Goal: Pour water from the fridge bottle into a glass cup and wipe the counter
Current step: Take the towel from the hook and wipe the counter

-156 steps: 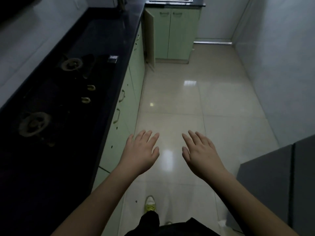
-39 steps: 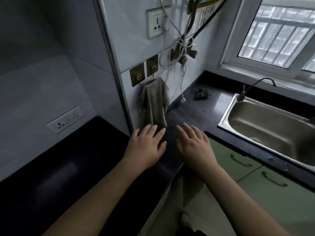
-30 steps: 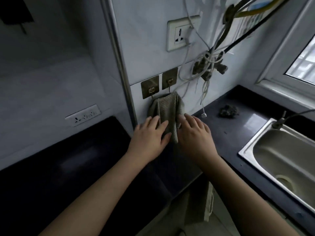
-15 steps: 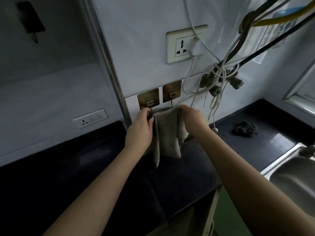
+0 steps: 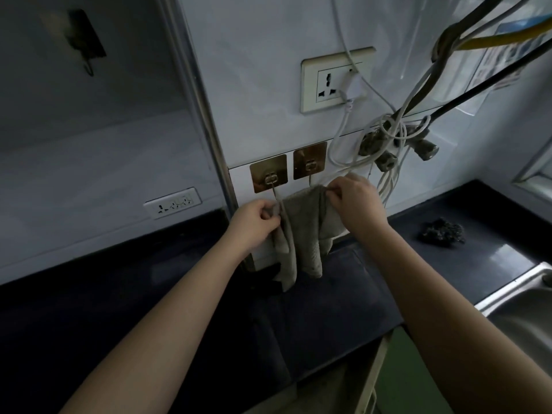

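Both hands grip the upper edge of a grey cloth (image 5: 301,234) that hangs against the white wall below two brass adhesive hooks (image 5: 268,173). The left hand (image 5: 254,222) is closed on the cloth's left corner, just beneath the left hook, with a thin loop running up from the cloth to that hook. The right hand (image 5: 355,201) pinches the cloth's right top corner, just below the right hook (image 5: 309,164). The cloth's lower end drapes down to the dark table (image 5: 328,306). A wall socket (image 5: 337,79) with white cables sits above. A dark scouring pad (image 5: 442,231) lies on the table to the right, near the steel sink (image 5: 519,297).
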Available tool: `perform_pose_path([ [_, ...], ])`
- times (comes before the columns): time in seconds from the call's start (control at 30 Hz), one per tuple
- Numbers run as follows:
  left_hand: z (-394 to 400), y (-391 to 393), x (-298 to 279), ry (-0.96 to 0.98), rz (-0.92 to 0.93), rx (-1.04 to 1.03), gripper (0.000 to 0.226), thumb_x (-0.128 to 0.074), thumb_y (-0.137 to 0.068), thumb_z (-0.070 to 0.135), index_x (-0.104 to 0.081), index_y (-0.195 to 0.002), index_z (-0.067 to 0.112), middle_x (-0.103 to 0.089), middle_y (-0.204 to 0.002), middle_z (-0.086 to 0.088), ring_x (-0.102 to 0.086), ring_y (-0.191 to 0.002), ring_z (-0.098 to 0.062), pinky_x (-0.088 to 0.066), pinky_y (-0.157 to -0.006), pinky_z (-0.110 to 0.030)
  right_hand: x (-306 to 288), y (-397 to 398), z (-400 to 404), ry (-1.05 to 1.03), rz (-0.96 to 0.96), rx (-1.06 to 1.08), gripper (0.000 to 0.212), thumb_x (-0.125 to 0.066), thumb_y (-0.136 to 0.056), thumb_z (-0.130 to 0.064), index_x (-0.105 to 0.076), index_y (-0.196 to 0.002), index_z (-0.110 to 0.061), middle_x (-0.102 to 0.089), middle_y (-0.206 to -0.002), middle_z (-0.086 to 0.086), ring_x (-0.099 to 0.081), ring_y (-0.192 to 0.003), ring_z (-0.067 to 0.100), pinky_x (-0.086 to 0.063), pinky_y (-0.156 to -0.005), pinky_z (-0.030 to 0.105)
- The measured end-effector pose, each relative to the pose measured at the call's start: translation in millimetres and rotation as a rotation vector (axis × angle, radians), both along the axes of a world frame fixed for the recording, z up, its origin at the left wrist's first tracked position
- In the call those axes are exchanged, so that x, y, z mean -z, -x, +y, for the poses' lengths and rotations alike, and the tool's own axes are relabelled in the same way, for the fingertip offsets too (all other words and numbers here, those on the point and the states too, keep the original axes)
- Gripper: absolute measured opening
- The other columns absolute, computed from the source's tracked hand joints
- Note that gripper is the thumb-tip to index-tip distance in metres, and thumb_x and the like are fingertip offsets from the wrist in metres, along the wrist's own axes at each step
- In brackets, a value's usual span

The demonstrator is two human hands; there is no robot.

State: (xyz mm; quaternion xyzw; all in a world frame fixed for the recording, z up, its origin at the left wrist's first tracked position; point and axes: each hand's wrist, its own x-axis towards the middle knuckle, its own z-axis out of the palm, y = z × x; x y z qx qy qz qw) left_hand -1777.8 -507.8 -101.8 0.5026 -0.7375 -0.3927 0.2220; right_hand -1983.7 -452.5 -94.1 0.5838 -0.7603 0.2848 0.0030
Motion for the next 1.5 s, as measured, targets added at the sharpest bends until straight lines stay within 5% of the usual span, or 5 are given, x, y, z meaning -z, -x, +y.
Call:
perform_pose_path([
  [0.23,13,-8,-16,0.278,0.032,-0.057,0.008,-0.067,-0.09,0.018,-0.061,-0.094,0.019,-0.059,-0.079,-0.002,-0.055,-0.071,-0.009,-0.042,-0.064,-0.019,-11,-1,10,0.184,-0.036,0.07,0.021,-0.057,-0.095,-0.028,-0.073,-0.105,-0.019,-0.07,-0.1,0.0,-0.059,-0.093,0.02,-0.042,-0.079,0.029],
  [0.77,21,-7,-33,0.533,-0.118,-0.105,0.014,-0.059,-0.096,0.025,-0.066,-0.105,0.018,-0.062,-0.09,0.007,-0.055,-0.076,-0.003,-0.05,-0.07,-0.021,-28,-6,12,0.077,-0.357,0.056,0.024,-0.049,-0.099,-0.025,-0.071,-0.107,-0.019,-0.067,-0.097,-0.003,-0.055,-0.086,0.012,-0.038,-0.072,0.025],
  [0.93,26,-16,-28,0.67,-0.08,-0.143,0.008,-0.063,-0.093,0.023,-0.066,-0.097,0.017,-0.047,-0.103,0.007,-0.051,-0.097,-0.01,-0.042,-0.088,-0.025,-25,-3,27,0.213,-0.261,-0.037,0.023,-0.048,-0.1,-0.022,-0.069,-0.106,-0.015,-0.066,-0.099,-0.003,-0.054,-0.09,0.011,-0.037,-0.076,0.02],
  [1.33,51,-76,-43,0.506,-0.063,-0.036,0.007,-0.053,-0.098,0.025,-0.06,-0.102,0.026,-0.056,-0.088,0.02,-0.049,-0.081,0.015,-0.035,-0.069,-0.007,-39,-37,69,0.348,0.049,-0.31,0.019,-0.047,-0.098,-0.013,-0.065,-0.101,-0.007,-0.059,-0.096,0.005,-0.049,-0.086,0.011,-0.037,-0.073,0.019],
  [1.5,53,-118,-45,0.54,-0.049,-0.011,0.009,-0.053,-0.099,0.021,-0.06,-0.098,0.026,-0.062,-0.094,0.012,-0.055,-0.085,-0.001,-0.036,-0.073,-0.01,-35,-74,71,0.307,-0.005,-0.309,0.016,-0.048,-0.099,-0.01,-0.064,-0.101,-0.008,-0.054,-0.094,-0.005,-0.046,-0.084,0.003,-0.034,-0.073,0.003],
])
